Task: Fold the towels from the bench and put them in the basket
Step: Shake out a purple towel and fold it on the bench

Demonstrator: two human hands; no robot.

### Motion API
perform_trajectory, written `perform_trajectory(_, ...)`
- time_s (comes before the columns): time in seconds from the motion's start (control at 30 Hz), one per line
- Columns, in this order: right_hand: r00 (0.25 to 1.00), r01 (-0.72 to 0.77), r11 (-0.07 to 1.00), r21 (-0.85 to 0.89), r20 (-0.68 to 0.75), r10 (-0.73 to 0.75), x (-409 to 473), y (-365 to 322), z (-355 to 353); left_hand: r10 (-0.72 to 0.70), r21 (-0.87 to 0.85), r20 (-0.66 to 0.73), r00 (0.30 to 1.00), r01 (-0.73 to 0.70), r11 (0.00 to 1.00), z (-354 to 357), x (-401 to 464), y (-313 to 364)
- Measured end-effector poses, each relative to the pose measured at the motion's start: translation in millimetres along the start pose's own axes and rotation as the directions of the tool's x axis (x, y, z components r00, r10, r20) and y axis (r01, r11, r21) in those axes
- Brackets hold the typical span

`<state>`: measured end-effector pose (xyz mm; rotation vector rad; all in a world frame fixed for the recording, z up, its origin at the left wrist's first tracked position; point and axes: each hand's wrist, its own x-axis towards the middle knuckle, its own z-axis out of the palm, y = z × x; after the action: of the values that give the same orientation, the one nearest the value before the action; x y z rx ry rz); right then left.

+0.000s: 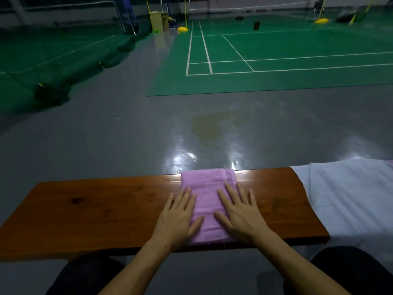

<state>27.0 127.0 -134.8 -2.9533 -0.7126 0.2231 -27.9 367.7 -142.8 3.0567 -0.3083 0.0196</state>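
Note:
A pink towel (pixel 207 188), folded into a narrow strip, lies across the brown wooden bench (pixel 102 209) from its far edge to its near edge. My left hand (pixel 177 216) rests flat on the towel's left edge, fingers spread, half on the wood. On the towel's right side my right hand (pixel 239 213) presses down flat, fingers apart. Neither hand grips anything. No basket is in view.
A pale grey-white cloth (pixel 348 201) covers the bench's right end. My dark-clad knees (pixel 89 275) sit below the bench's near edge. Beyond the bench lie a shiny grey floor (pixel 127 135) and a green badminton court (pixel 276 60) with nets.

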Motion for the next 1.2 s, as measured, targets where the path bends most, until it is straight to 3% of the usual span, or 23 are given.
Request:
perform_trajectory(0.17,0.997,0.061,0.990,0.125,-0.044,-0.056,-38,15,-32,0.104,-0.117,-0.109,0.989,-0.116,0.986,-31,-25,-15)
perform_trajectory(0.3,0.995,0.090,0.948,0.304,0.012,-0.098,-64,20,-39,0.147,-0.219,-0.081,0.986,-0.161,0.962,-47,-44,-18)
perform_trajectory(0.7,0.978,0.116,0.991,0.070,-0.181,-0.101,-37,18,-20,0.130,-0.033,-0.105,0.986,-0.134,0.990,-34,-18,-15)
perform_trajectory(0.8,0.975,0.124,0.989,0.078,-0.196,-0.107,-29,15,-17,0.074,-0.131,-0.118,0.990,-0.089,0.987,-37,-13,-11)
perform_trajectory(0.87,0.976,0.138,0.973,0.182,-0.189,-0.103,-29,15,-19,0.009,-0.327,-0.099,0.995,-0.041,0.944,-44,-13,-11)
perform_trajectory(0.97,0.981,0.145,0.896,0.419,-0.181,-0.073,-33,14,-28,-0.044,-0.612,-0.053,0.998,0.003,0.791,-57,-17,-12)
perform_trajectory(1.2,0.994,0.066,0.721,0.690,-0.108,0.012,-49,13,-44,-0.109,-0.817,0.008,0.994,0.070,0.573,-76,-29,-4)
